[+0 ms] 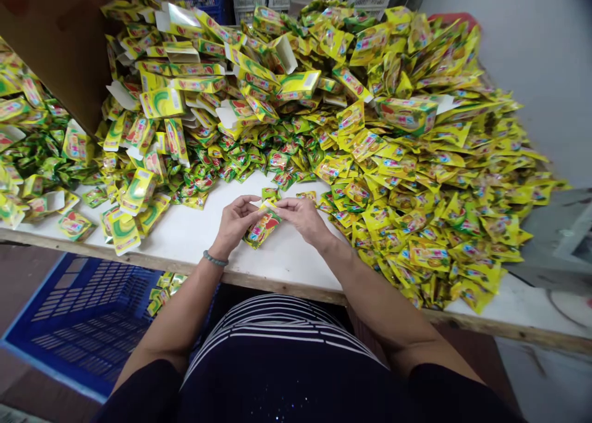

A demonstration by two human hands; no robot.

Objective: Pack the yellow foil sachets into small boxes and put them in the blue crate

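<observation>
Head view: a small stack of sachets [261, 225] sits pinched between the left hand [235, 221] and the right hand [301, 216], both closed on its ends just above the white table [194, 235]. The packets look light, limp and slick, best gripped at the edges. Beyond the stack rises a heap of sachets [416, 164], with folded cartons [185, 78] left of it and a blue crate [78, 318] below the table.

Sachets [435, 158] heaped on table [194, 232] right and behind, cartons [194, 71] rear left, crate [78, 318] below left

Yellow-green sachets [439, 164] heap on a white table [194, 232] above a blue crate [78, 312].
</observation>
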